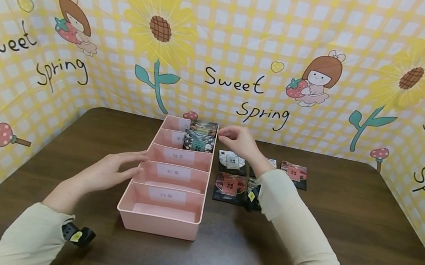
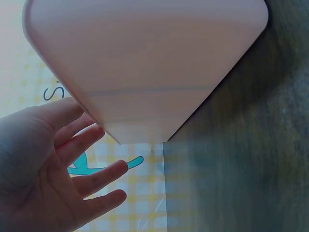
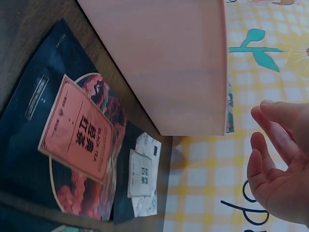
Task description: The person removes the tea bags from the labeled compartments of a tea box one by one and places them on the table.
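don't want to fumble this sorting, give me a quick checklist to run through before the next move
1. Right hand free: ok, it holds nothing, beside the box's far right edge.
2. Pink box upright on the table: ok.
3. Left hand bracing the box: cannot tell, its fingers are at the left side but how firmly does not show.
4. Sachets standing in the two back compartments, rear sachet and second sachet: ok.
5. Black tea sachet face up, label showing: ok.
6. All loose sachets in full view: not ok, the right arm partly covers two.
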`<state>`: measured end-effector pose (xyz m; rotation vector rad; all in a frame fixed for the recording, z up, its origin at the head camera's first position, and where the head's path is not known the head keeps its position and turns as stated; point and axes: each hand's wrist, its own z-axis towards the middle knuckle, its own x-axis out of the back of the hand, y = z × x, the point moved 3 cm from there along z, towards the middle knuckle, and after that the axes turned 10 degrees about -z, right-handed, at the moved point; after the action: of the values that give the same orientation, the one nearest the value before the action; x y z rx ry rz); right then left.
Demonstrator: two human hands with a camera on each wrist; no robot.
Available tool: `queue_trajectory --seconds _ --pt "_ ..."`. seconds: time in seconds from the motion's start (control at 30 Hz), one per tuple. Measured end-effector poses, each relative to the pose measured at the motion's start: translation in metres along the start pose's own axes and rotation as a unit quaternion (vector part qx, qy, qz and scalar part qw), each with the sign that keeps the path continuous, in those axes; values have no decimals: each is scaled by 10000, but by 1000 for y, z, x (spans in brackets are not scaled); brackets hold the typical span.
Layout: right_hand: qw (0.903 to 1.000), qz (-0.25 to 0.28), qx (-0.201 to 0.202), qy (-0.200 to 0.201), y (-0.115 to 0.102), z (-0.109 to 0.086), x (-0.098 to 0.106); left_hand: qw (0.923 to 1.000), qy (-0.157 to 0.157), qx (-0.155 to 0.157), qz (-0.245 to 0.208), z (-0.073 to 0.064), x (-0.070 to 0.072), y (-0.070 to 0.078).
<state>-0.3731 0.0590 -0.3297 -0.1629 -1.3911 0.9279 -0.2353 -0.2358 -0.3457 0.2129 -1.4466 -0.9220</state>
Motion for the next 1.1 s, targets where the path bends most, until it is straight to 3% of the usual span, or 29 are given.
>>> queue_trajectory --seconds 0.4,0.7,1.1 --pt "9989 -245 -384 94 -4 12 -22 10000 32 -40 47 1 -1 -1" --pt "9953 -639 -714 117 -4 16 -27 10000 -60 42 -2 0 0 1" --pt "9871 -1342 -846 204 -12 15 -29 10000 -54 59 -1 0 0 1"
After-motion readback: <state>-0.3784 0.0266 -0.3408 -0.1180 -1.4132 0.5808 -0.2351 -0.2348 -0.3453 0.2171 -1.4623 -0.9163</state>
